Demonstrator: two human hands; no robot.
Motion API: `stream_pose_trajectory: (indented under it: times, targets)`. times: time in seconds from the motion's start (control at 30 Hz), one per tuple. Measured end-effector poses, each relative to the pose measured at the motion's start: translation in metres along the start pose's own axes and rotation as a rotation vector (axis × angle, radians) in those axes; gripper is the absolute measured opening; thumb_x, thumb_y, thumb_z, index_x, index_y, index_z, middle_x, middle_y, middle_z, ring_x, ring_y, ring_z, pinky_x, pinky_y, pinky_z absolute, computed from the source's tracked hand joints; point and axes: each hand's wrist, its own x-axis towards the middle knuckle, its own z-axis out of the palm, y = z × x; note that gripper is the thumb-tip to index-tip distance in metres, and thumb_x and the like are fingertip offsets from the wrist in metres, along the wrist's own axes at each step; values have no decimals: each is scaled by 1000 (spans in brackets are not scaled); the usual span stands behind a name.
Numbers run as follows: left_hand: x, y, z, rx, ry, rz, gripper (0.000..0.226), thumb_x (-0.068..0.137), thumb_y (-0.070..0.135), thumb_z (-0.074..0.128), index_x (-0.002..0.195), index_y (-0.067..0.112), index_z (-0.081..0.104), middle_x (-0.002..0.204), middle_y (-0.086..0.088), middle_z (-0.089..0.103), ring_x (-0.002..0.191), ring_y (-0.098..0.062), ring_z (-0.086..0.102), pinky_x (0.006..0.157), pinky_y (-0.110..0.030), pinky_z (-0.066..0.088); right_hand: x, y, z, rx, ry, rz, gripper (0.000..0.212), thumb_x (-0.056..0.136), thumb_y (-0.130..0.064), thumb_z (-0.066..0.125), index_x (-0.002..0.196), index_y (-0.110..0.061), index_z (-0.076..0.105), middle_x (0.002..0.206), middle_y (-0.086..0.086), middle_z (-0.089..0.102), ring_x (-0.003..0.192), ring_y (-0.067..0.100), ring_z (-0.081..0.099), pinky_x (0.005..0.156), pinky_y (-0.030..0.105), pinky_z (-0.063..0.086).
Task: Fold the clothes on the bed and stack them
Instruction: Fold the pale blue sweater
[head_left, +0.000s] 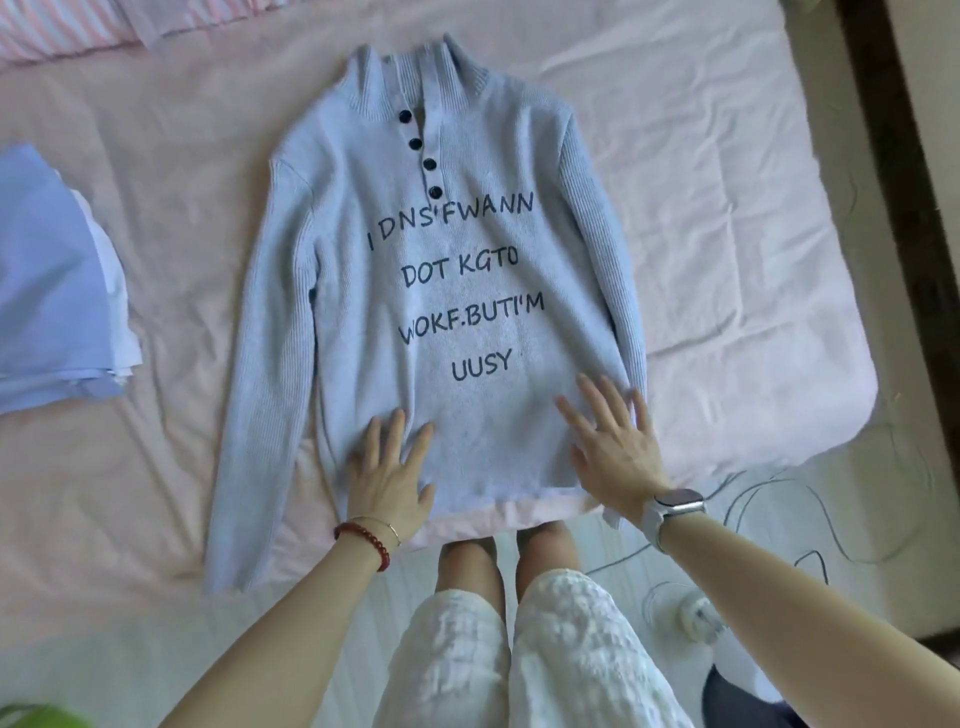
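Observation:
A pale blue knitted sweater with dark buttons and black lettering lies flat, front up, on the pink bed. Its sleeves run down along both sides. My left hand rests flat on the sweater's lower left hem, fingers straight. My right hand lies flat on the lower right hem, fingers spread. A stack of folded blue and white clothes sits at the bed's left edge.
A striped pink pillow lies at the far left corner. Beyond the bed's right edge are pale floor, loose cables and a small white device. My legs stand against the bed's near edge.

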Motion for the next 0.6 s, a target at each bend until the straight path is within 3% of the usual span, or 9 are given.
stream_pose_trajectory:
  times: [0.07,0.17,0.3,0.4,0.43,0.47,0.53,0.6]
  targets:
    - [-8,-10,9,98,-77,-6,74,86,49,48,146,40,6,156,2,-9,142,-31,-5,104,-48,29,-8,6,7,-216,-212,-137,65,77,-34,64,138,-34,41,150,9,30,138,34,27,110,58,17]
    - [-20,-33,19,205,-190,-5,73,84,53,47,143,46,6,156,5,-9,140,-36,-6,104,-48,31,-18,25,14,-264,-424,-117,67,87,-35,52,145,-37,19,157,7,2,143,31,0,112,55,1]
    - [-28,-49,19,279,-290,-2,63,83,59,41,139,51,14,156,6,-10,140,-38,-7,108,-47,27,-20,34,-3,-263,-360,-186,52,79,-36,64,129,-36,51,150,11,29,139,36,21,111,58,18]
    - [-25,-53,8,350,-413,27,54,83,63,34,135,55,21,155,4,-8,138,-40,-3,108,-49,19,-33,52,-3,-274,-509,-224,46,93,-41,39,139,-39,36,157,1,4,144,26,-7,114,52,-4]
    - [-24,-51,2,347,-423,38,48,83,62,33,131,54,31,155,4,-1,137,-38,4,106,-47,22,-36,55,-4,-263,-546,-226,43,95,-42,33,138,-40,38,158,-1,4,144,24,-10,114,51,-7]
    - [-22,-48,-4,324,-397,48,43,85,59,33,125,49,43,153,5,11,135,-34,15,103,-45,26,-38,56,-7,-227,-534,-224,40,96,-41,31,133,-39,45,157,-3,12,145,21,-6,114,51,-8]
    - [-17,-39,-18,225,-257,49,36,88,49,37,107,34,64,140,6,38,127,-24,34,100,-38,30,-35,50,-13,-63,-377,-186,32,96,-33,37,117,-29,60,142,0,44,141,20,23,115,49,4]
    - [-7,-26,-31,140,-109,63,33,89,39,39,103,24,65,128,3,47,123,-20,40,97,-34,35,-23,42,-20,191,-85,-38,18,89,-15,53,101,-11,65,108,12,62,112,31,55,101,47,30]
